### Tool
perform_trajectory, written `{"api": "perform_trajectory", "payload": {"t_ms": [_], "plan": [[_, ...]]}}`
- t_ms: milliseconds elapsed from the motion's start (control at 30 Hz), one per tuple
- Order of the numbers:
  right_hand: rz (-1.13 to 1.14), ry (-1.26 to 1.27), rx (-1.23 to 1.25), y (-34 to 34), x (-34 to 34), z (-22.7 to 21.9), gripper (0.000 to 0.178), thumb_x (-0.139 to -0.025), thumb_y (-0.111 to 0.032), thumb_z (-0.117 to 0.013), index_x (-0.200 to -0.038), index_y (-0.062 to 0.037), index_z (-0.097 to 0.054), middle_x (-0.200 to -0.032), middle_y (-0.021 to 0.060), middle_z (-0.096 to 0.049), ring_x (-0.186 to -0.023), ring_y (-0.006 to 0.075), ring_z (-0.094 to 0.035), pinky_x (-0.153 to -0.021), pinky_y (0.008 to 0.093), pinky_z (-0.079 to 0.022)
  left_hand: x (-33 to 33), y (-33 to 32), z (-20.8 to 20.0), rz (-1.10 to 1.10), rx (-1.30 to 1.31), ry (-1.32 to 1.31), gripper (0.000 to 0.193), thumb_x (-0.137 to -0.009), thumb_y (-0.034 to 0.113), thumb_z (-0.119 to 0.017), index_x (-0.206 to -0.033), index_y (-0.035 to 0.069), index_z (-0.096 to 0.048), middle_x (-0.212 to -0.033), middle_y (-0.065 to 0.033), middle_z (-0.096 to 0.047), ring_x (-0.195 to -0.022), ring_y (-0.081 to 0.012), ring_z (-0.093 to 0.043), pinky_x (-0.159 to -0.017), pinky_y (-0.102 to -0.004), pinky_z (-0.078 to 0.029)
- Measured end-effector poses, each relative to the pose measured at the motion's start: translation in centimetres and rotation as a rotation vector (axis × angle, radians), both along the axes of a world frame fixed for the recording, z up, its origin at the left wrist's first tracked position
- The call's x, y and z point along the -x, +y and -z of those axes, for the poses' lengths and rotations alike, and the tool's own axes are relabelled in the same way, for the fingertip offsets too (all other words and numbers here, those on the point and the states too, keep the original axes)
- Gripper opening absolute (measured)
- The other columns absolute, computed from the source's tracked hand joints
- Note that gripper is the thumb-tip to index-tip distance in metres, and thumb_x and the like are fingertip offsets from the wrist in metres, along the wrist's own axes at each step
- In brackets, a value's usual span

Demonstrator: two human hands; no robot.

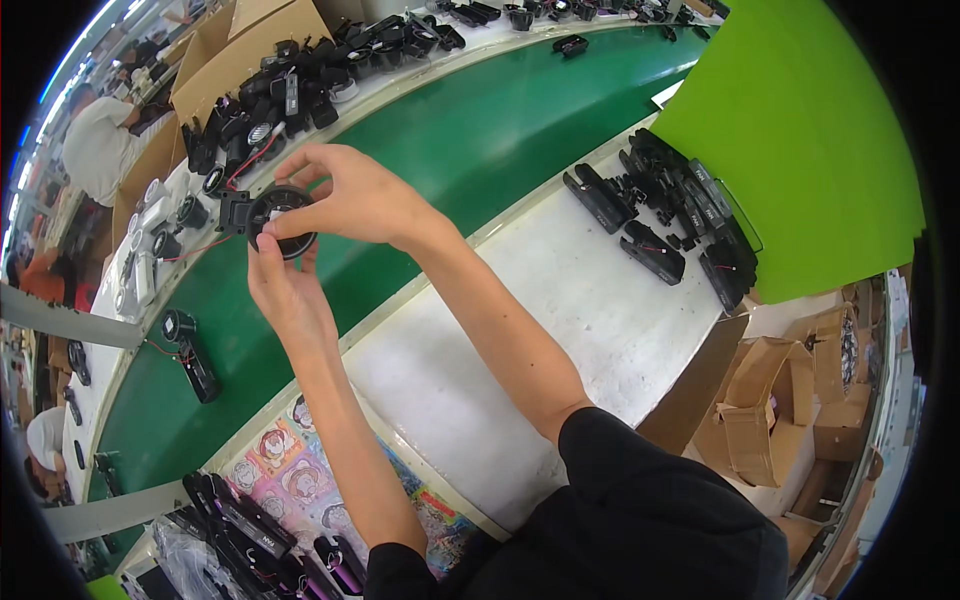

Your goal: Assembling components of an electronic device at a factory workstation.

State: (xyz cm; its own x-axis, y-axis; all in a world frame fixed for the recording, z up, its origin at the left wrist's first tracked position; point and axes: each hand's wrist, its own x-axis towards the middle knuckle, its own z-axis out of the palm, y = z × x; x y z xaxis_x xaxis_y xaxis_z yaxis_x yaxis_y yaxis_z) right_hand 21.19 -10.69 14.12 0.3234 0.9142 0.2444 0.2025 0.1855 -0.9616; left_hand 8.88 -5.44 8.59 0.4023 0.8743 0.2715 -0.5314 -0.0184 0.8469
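Observation:
Over the green conveyor belt (pixel 440 130), both my hands hold a round black housing (pixel 287 197) with a square black bracket on its left side. My left hand (pixel 292 305) grips it from below, thumb at its lower rim and fingers behind it. My right hand (pixel 365 200) comes from the right, its thumb pressed on the face of the housing and its index finger curled above the rim. Red wires (pixel 250 165) run near the bracket; where they end is hard to make out.
Many black parts (pixel 290 95) heap beside a cardboard box across the belt. One black device (pixel 190 355) lies on the belt. Black casings (pixel 690 205) sit on the white tabletop (pixel 450 360) by a green panel (pixel 800 150). More casings (pixel 250 525) lie lower left, by a metal post (pixel 120 512).

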Motion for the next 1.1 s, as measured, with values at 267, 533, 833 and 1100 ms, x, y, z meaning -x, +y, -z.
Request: {"api": "perform_trajectory", "payload": {"t_ms": [267,533,833,1100], "plan": [[0.053,-0.004,0.075,2.2,-3.9,1.7,0.072,-0.070,-0.038,-0.075,-0.122,0.0045,-0.049,-0.114,0.0184,-0.058,-0.102,0.0260,-0.057,-0.085,0.0343,-0.045,-1.7,1.8,4.4,0.028,0.359,-0.131,0.045,-0.088,0.041,-0.056,-0.116,0.007,-0.049,-0.113,-0.0067,-0.053,-0.099,-0.0200,-0.050,-0.080,-0.0342,-0.041],[1.053,-0.474,0.533,4.6,-32.1,9.4,0.062,-0.077,-0.044,-0.051,-0.119,0.0009,-0.051,-0.122,0.0246,-0.052,-0.116,0.0384,-0.047,-0.096,0.0413,-0.039,-4.8,-0.7,6.5,0.088,0.494,-0.093,0.035,-0.089,0.036,-0.056,-0.104,0.005,-0.053,-0.097,-0.0060,-0.059,-0.085,-0.0174,-0.056,-0.072,-0.0316,-0.045],[1.150,-0.399,0.847,0.3,-45.1,11.7,0.053,-0.084,-0.042,-0.046,-0.133,-0.0208,-0.042,-0.136,0.0202,-0.037,-0.126,0.0387,-0.033,-0.099,0.0490,-0.035,-5.3,-1.5,7.7,0.014,0.450,0.053,0.032,-0.089,0.031,-0.055,-0.098,0.001,-0.055,-0.090,-0.0064,-0.060,-0.081,-0.0149,-0.058,-0.067,-0.0297,-0.047],[1.116,-0.364,0.975,1.5,-45.9,10.6,0.046,-0.086,-0.039,-0.046,-0.121,-0.0105,-0.056,-0.130,0.0119,-0.049,-0.125,0.0333,-0.036,-0.099,0.0438,-0.036,-5.5,-1.5,7.2,-0.092,0.400,0.121,0.025,-0.090,0.021,-0.053,-0.099,-0.003,-0.054,-0.095,-0.0076,-0.057,-0.086,-0.0132,-0.057,-0.077,-0.0285,-0.048]]}}
